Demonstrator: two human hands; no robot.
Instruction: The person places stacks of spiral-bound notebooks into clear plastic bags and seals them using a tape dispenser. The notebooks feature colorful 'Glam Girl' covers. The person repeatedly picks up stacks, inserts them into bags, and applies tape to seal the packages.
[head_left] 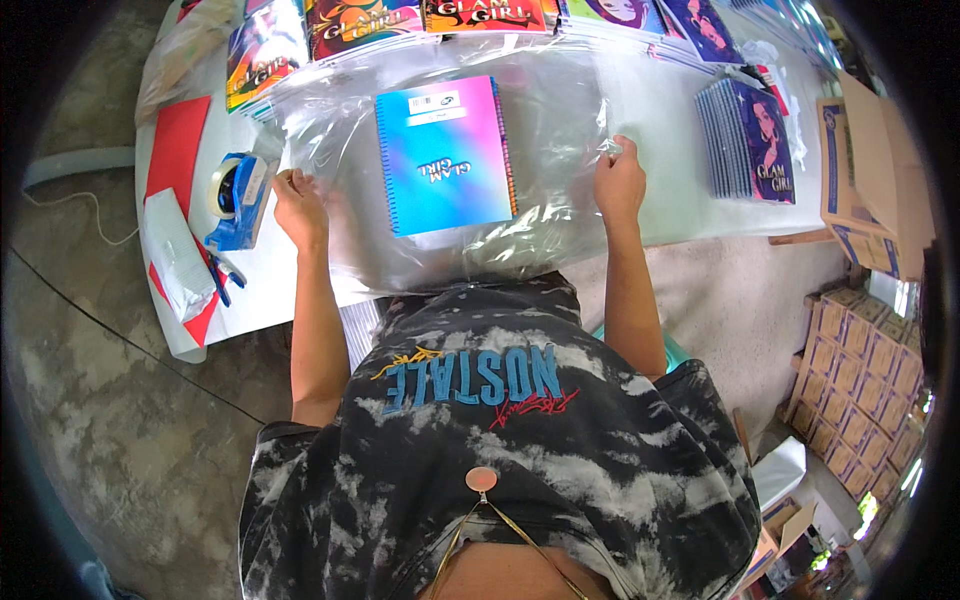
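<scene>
In front of me a blue-and-pink spiral notebook (pixel 448 170) lies flat on a sheet of clear plastic film (pixel 555 200), with the edges of at least one more notebook showing along its right side. To its left, my left hand (pixel 301 210) is closed in a pinch on the film's left edge, near a blue tape dispenser (pixel 238 212). On the other side my right hand (pixel 620 184) is closed too, fingertips gripping the film's right part. The film stretches between both hands and hangs toward my body at the table's front edge.
Several colourful notebooks (pixel 365 25) line the far side of the white table (pixel 270 300). A stack of purple notebooks (pixel 745 140) stands at right, beside an open cardboard box (pixel 865 180). Scissors (pixel 228 280) and a red strip (pixel 178 150) lie at left. Stacked cartons (pixel 855 380) stand beyond.
</scene>
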